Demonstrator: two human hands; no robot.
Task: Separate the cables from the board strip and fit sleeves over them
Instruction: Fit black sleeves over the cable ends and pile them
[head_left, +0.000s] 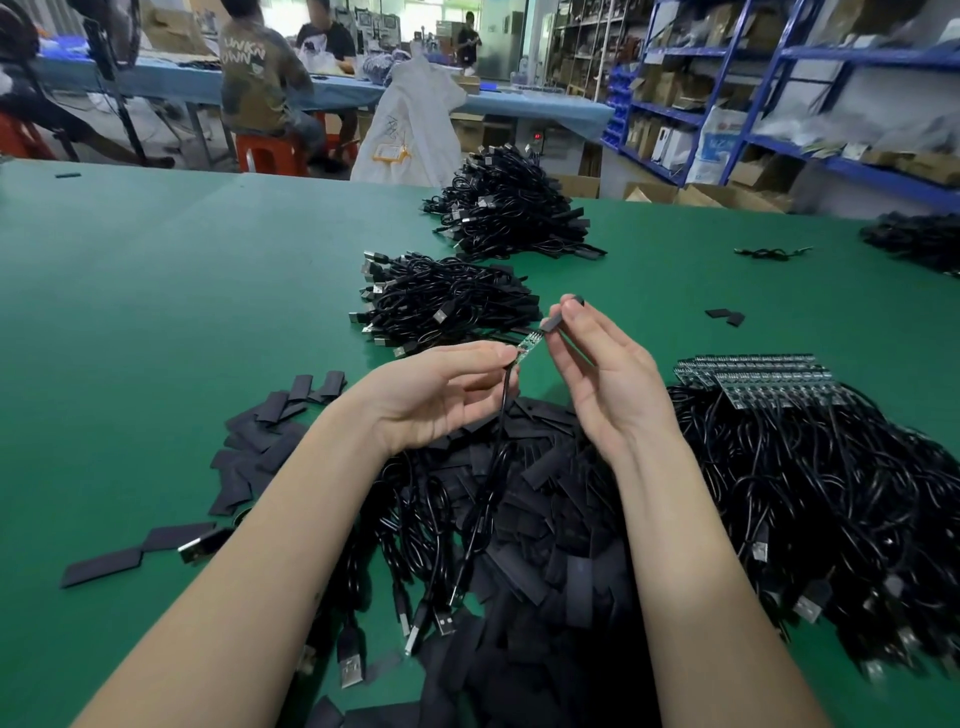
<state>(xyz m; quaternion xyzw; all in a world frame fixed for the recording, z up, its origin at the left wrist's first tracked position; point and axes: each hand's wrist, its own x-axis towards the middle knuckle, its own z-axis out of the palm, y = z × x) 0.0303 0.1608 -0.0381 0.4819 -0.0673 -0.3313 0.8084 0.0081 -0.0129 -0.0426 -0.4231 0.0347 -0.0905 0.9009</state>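
Observation:
My left hand (441, 387) pinches a black cable (491, 467) just below its small green circuit board (530, 345), which points up and right. My right hand (597, 374) pinches a black sleeve (558, 318) between thumb and fingers, its lower end at the board's tip. The cable hangs down from my left hand to the pile below. At the right lie board strips (753, 376) with several cables (831, 493) still attached. A heap of flat black sleeves (545, 519) lies under my hands.
Two piles of black USB cables (441, 301) (511, 213) sit further back on the green table (156, 312). Loose sleeves (265, 441) scatter at the left, two more (724, 315) at the right. People sit at a blue table behind; shelving stands at the right.

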